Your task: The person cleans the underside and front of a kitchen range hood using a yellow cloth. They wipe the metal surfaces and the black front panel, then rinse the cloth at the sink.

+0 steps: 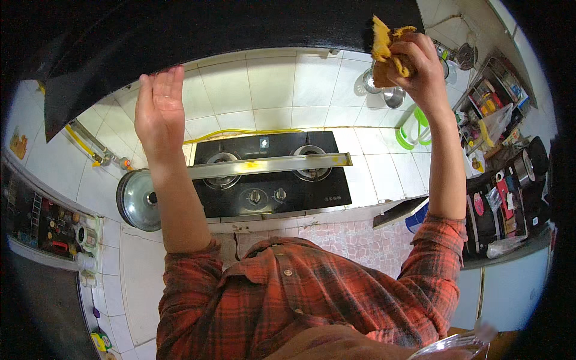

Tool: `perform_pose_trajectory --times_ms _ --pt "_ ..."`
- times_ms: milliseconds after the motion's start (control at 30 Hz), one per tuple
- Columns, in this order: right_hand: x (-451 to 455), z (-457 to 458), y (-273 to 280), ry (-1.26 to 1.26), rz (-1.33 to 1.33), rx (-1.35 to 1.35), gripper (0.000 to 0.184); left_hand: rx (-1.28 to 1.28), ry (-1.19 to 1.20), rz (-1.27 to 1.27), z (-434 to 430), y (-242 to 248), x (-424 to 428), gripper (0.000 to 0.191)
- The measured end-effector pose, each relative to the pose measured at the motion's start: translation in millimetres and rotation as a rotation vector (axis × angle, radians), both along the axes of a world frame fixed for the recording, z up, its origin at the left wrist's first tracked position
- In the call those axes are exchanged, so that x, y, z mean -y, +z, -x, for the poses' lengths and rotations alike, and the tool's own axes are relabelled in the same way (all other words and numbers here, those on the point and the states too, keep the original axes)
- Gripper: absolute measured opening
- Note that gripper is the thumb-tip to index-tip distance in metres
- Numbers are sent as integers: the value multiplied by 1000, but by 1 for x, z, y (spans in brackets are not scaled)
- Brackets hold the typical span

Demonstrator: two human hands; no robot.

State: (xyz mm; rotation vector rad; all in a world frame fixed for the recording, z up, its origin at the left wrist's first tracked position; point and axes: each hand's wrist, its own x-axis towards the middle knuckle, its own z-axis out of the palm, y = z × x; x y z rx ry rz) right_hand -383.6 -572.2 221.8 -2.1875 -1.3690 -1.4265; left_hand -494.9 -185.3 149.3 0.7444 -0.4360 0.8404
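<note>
My right hand [420, 67] is closed around a bunched yellow cloth [382, 40], darkened in places, at the right end of a black range hood [216, 31]. Raised flat, my left hand [162, 103] has nothing in it, and its fingertips are at the hood's lower edge; whether they press on it I cannot tell. Below both hands is a black two-burner gas cooktop [270, 193]. Across its burners lies a long metal strip [270, 164] with yellow, greasy-looking stains; my left forearm hides its left end.
A wok or pan with a glass lid [137, 200] sits left of the cooktop. A yellow gas hose [234, 131] runs behind it. At the right are a green-and-clear container [411, 130], hanging metal ladles [393, 96] and a cluttered rack [490, 103].
</note>
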Motion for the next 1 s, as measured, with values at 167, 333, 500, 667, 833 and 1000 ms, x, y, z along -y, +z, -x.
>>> perform_pose_trajectory --times_ms 167,333,500,667,833,1000 --pt "-56 -6 1 151 108 152 54 -89 47 -28 -2 2 -6 34" --pt "-189 26 0 447 12 202 18 -30 -95 -134 -8 4 -24 32" --pt "-241 44 -6 379 -60 204 13 -48 -311 -79 -9 -1 -37 34" --pt "-150 11 -7 365 -12 243 24 -26 -157 -69 -11 -5 -41 30" --pt "-16 -10 6 141 105 188 25 -21 -156 -1 -13 -5 -44 27" --pt "71 -26 -17 -86 -126 -69 28 -1 -142 -6 -14 -7 -45 28"
